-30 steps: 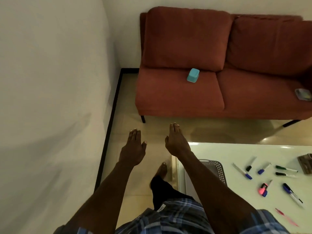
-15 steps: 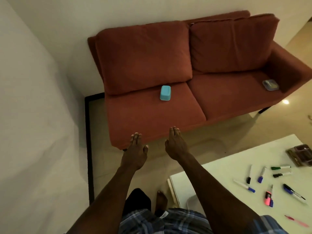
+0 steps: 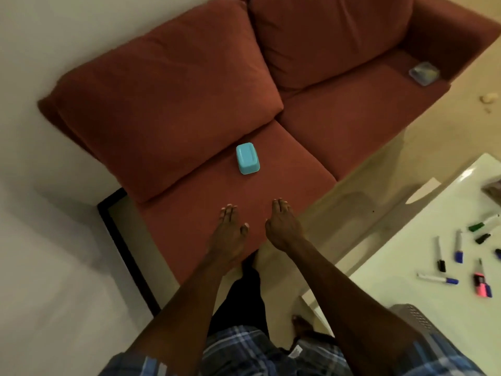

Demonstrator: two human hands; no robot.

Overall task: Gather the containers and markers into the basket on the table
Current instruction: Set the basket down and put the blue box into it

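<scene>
On the sofa seat [image 3: 217, 213] ahead, the blue container [image 3: 247, 158] sits upside down beyond my left hand [image 3: 230, 234] and right hand [image 3: 283, 226], both empty with fingers [image 3: 227, 213] straight, so I should probably grip its sides firmly.

No legible text, label or number on anything visible.

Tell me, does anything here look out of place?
Yes: a blue container lies upside down on the sofa's left seat, and a clear container sits by its far armrest, away from the table.
</scene>
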